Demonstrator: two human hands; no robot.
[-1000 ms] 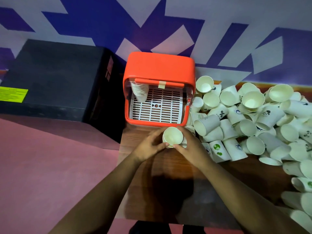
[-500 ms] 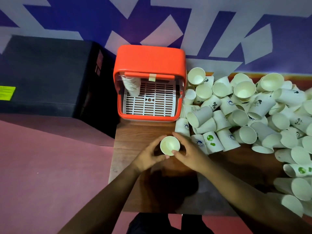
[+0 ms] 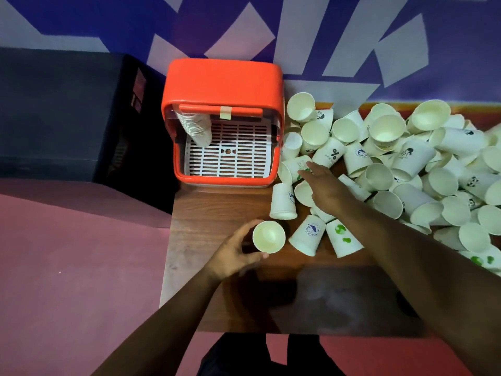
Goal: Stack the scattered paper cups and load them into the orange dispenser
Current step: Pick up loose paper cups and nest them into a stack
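1. Two bare hands work over a wooden table (image 3: pixel 206 213), both forearms extended from the lower edge of the view.
2. Left hand (image 3: pixel 233 253): fingers and thumb curled round an upright paper cup (image 3: pixel 269 236), mouth facing up, near the table's front left. Whether further cups are nested under it cannot be told from above.
3. Right hand (image 3: pixel 325 187): released, palm down, fingers straight and reaching forward into the pile of cups (image 3: pixel 406 164). The fingertips (image 3: pixel 305 170) lie over a cup on its side bearing a green mark; contact cannot be confirmed.
4. Pile of cups: smooth white paper, tapered cylinders with rolled rims, lying at all angles across the right half of the table; several carry small printed emblems in blue, green or black.
5. Orange dispenser (image 3: pixel 225 82): glossy plastic box with rounded corners, standing at the table's rear left, just beside the pile. Its floor is a white slotted grid (image 3: pixel 233 158), and a strip of pale tape (image 3: pixel 225 113) sits on the front bar.
6. Nested stack (image 3: pixel 195 128): ribbed column of cup rims held in the left side of the dispenser.
7. Surroundings: matt black box (image 3: pixel 54 112) to the left, pink floor (image 3: pixel 67 267), wall (image 3: pixel 352 36) painted in blue and white angular shapes.
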